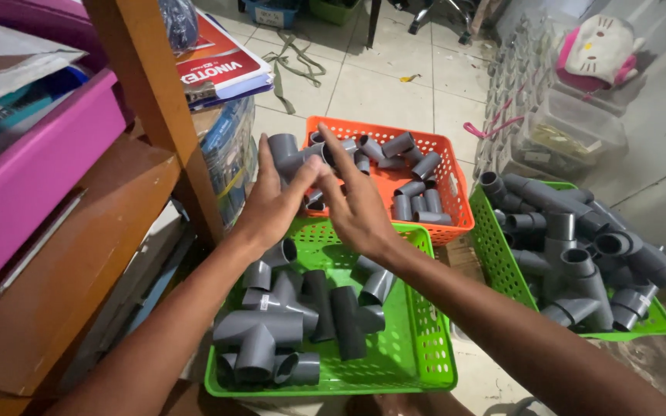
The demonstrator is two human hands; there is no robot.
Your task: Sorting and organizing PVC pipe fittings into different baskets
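Head view, looking down at the floor beside a wooden shelf [79,254]. Both hands are raised over the baskets and meet on one grey pipe fitting [290,154], an elbow-shaped piece. Left hand [271,204]: fingers curled up around the lower side of the fitting, thumb pressed toward it, gripping it. Right hand [356,208]: fingers spread and partly extended, fingertips touching the fitting's right end; whether it truly grips or only steadies the piece, I cannot tell. The fitting is held in the air above the gap between the near green basket [418,339] and the orange basket [449,185], in front of the orange one as seen from here. Near green basket, directly below the forearms: holds large grey tee fittings [260,331] and a few short straight pieces, lying loose, mostly in its left half; right part of its floor is bare. Orange basket, just behind it: holds small grey elbows and couplers [414,204], scattered. Second green basket [495,246] to the right, tilted, touching the orange basket's corner: piled high with mixed grey fittings [580,254]. Behind it, clear plastic containers [572,131] against the wall. Upper left: a pink box [32,169] on the shelf, a red-and-white packet [221,65] beyond the wooden post. Floor is pale tile [371,85].
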